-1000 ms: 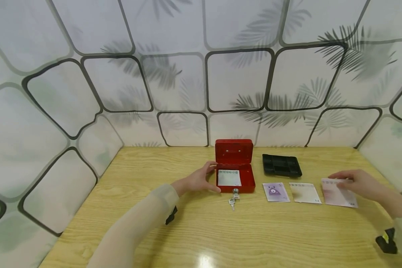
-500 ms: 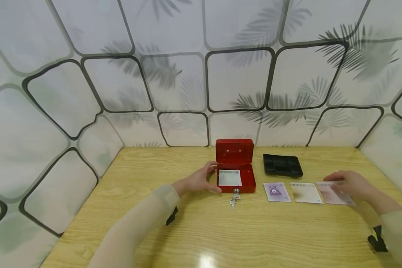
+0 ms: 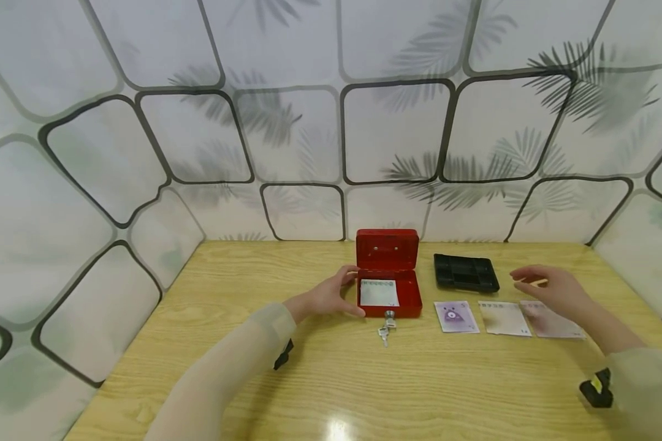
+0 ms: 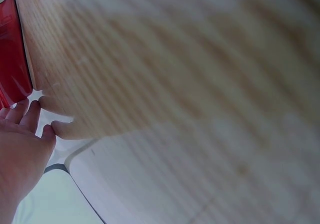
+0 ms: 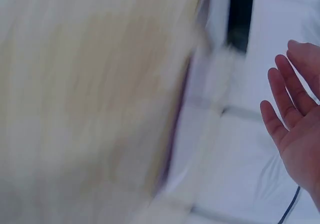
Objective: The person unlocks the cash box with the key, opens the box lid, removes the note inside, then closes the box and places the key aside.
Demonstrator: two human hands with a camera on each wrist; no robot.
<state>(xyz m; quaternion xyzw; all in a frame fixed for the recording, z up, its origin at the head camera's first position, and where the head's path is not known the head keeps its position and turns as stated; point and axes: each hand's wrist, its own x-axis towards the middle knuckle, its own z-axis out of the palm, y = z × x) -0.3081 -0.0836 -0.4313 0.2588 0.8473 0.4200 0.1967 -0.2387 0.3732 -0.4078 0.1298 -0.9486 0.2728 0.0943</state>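
A red cash box [image 3: 388,311] stands with its lid up, a pale printed play banknote [image 3: 379,293] inside. My left hand [image 3: 327,295] rests against its left side, thumb near the front corner; the left wrist view shows the fingertips at the red edge. My right hand [image 3: 554,290] hovers with loosely bent fingers and holds nothing. Below it lies a pinkish note [image 3: 557,323], partly hidden by the hand. To its left, a yellowish note [image 3: 504,319] and a purple monster note [image 3: 455,316] lie in a row on the table.
A black compartment tray [image 3: 465,273] sits behind the notes, right of the box. A small lock with keys [image 3: 383,334] hangs or lies at the box's front. Patterned panels [image 3: 298,135] enclose the wooden table [image 3: 419,386] at the back and sides.
My right hand slid the pinkish note left to the edge of the yellowish one, then let go and rose up and left. The left hand stayed at the cash box.
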